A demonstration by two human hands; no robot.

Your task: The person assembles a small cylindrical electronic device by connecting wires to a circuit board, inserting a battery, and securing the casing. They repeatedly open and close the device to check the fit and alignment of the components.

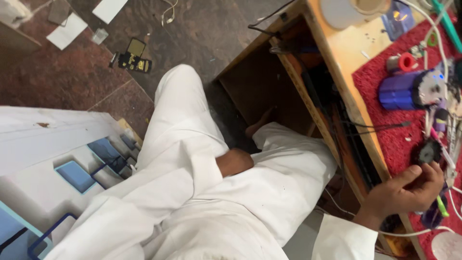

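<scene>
The person's right hand (404,192) is resting at the near edge of a wooden workbench (337,58), its thumb and fingers curling loosely around a small black round part (427,151) that is lying on a red mat (385,130); the fingers are touching the part, but whether they are truly pinching it cannot be told. A green-tipped tool (442,206) is poking out just beside the fingers, and white wires (450,139) are trailing across the mat close by. Farther along the mat, a blue cylindrical pack (399,90) is lying on its side, with a red roll of tape (408,62) just beyond it. The left hand (234,162) is sitting loosely closed on the person's white-clothed lap, well apart from the bench and holding nothing that can be seen. The work appears to be at the stage of taking up the small round part, and lifting it cleanly would call for a firmer pinch that keeps clear of the nearby wires. On the far left, small dark components (132,58) are lying on the stone floor.
</scene>
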